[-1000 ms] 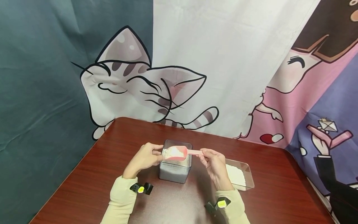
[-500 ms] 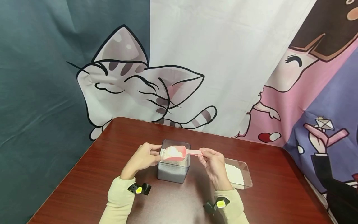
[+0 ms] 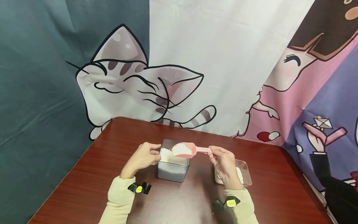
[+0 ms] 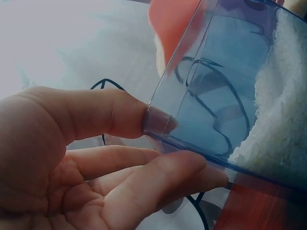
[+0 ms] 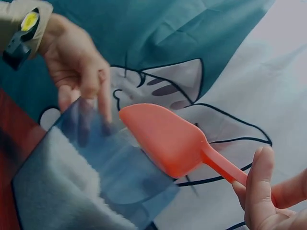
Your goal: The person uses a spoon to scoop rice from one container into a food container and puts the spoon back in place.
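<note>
My right hand (image 3: pixel 225 161) pinches the handle of a pink scoop (image 5: pixel 163 141) between thumb and fingers. White, grainy stuff (image 3: pixel 182 149) fills the scoop, which is held roughly level above a tall clear grey-tinted box (image 3: pixel 172 172). My left hand (image 3: pixel 142 158) grips this box at its left side, with thumb and fingers at the wall near the rim. Pale grains (image 4: pixel 283 105) partly fill the box. Inside, a whiter heap (image 3: pixel 166 154) shows at the left. In the right wrist view the scoop's mouth is hidden; its outer side faces the camera.
A shallow clear tray (image 3: pixel 247 171) with white grains (image 3: pixel 239 175) stands right of the box, partly behind my right hand. Both containers rest on a dark red-brown table (image 3: pixel 134 130). A printed cat curtain (image 3: pixel 179 40) hangs behind its far edge.
My right hand and the loaded scoop have moved right and slightly up, uncovering the white heap at the box's left. More of the tray is covered by that hand. The left hand stays at the box.
</note>
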### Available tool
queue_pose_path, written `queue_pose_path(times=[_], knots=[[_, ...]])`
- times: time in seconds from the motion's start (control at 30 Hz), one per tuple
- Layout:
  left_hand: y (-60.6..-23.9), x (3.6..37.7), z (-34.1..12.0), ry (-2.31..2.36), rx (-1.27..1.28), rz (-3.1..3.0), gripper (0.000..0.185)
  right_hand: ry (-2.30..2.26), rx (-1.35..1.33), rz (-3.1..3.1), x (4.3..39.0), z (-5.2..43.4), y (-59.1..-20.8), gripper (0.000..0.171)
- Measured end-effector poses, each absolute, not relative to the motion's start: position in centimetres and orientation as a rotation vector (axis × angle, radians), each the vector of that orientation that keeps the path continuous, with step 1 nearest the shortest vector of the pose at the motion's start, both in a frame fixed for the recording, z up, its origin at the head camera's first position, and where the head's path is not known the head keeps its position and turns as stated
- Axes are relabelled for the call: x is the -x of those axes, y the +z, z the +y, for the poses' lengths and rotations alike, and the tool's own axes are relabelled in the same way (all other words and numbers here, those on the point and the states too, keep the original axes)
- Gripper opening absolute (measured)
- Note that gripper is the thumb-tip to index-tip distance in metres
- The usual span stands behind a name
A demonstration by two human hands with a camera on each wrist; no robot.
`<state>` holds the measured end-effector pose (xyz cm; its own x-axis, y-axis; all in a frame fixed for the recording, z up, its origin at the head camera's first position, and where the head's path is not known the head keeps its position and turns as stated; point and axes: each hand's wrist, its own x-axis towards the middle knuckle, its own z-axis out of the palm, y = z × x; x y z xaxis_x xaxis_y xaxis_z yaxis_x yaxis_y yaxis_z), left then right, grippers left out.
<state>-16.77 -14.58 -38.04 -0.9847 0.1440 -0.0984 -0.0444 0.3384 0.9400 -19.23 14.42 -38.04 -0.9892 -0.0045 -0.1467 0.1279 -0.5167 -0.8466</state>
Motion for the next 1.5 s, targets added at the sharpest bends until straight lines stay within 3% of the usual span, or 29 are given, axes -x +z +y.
queue_pose_path(times=[0.7,1.5], knots=[[-37.9,16.8,-15.1,1.724,-0.110,2.433,0.052,-2.754,-0.076,1.346,17.3,23.7,-36.0,0.023],[-37.9,16.8,-14.6,1.696,-0.121,2.434,0.052,-2.873,-0.145,1.333,14.8,35.5,-40.4,0.032]])
